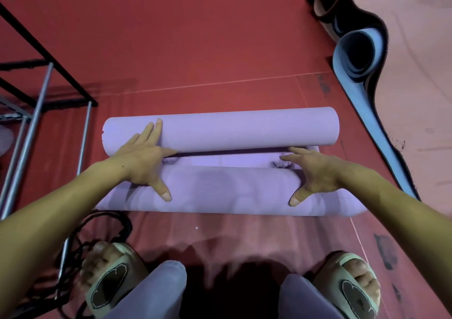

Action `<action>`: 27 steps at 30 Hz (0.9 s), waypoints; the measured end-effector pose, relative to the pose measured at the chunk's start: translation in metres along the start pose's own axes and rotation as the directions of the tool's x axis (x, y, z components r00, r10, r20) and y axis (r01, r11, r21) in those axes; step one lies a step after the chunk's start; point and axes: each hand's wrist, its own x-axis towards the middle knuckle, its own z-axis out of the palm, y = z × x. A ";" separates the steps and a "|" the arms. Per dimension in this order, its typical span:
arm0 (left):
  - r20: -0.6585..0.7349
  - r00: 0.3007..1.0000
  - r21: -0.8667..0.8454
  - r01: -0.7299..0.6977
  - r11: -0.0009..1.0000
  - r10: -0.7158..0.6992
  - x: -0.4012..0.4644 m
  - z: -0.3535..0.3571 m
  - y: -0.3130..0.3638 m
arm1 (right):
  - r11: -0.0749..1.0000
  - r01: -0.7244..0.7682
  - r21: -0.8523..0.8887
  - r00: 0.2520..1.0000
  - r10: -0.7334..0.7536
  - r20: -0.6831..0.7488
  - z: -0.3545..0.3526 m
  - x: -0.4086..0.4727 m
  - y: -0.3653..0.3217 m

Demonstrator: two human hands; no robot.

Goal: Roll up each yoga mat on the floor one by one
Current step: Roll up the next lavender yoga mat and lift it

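Left hand (141,162) flat, right hand (315,171) splayed, mat (244,130)

Metal rack (36,93) at left, black cables (80,240) below it.
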 end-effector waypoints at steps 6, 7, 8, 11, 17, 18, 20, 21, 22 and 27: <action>-0.036 0.999 0.026 0.020 0.999 -0.019 -0.006 0.004 0.005 | 0.999 0.010 0.031 1.000 -0.010 0.016 0.001 0.002 0.000; -0.058 0.998 0.020 0.022 1.000 -0.021 -0.007 0.004 0.005 | 0.999 0.010 0.036 1.000 -0.010 0.012 0.001 0.003 0.000; -0.090 0.996 0.019 0.021 1.000 -0.019 -0.009 0.004 0.006 | 0.999 0.007 0.041 1.000 -0.007 0.007 0.000 0.003 0.001; -0.210 0.978 0.033 0.009 0.999 -0.002 -0.013 0.003 0.010 | 0.998 0.003 0.071 1.000 -0.002 -0.016 -0.001 0.004 0.006; -0.119 0.991 -0.099 -0.077 0.992 0.065 -0.009 0.002 0.005 | 0.994 0.017 0.110 0.997 -0.009 -0.074 -0.003 0.003 0.011; -0.093 0.992 -0.104 -0.095 0.990 0.086 -0.008 0.002 0.003 | 0.994 0.024 0.105 0.996 -0.015 -0.087 -0.004 0.003 0.012; -0.050 0.993 -0.078 -0.106 0.991 0.103 -0.008 0.000 0.000 | 0.996 0.035 0.084 0.992 -0.025 -0.123 -0.004 0.005 0.015; -0.033 0.994 -0.075 -0.110 0.991 0.108 -0.009 -0.002 0.001 | 0.997 0.039 0.073 0.990 -0.028 -0.140 -0.004 0.005 0.016; -0.020 0.994 -0.083 -0.112 0.990 0.111 -0.011 -0.003 0.002 | 0.997 0.043 0.070 0.987 -0.031 -0.155 -0.005 0.006 0.018; -0.065 0.995 -0.024 -0.078 0.997 0.077 -0.013 0.007 0.018 | 0.992 0.074 0.106 0.972 -0.048 -0.231 -0.006 0.008 0.023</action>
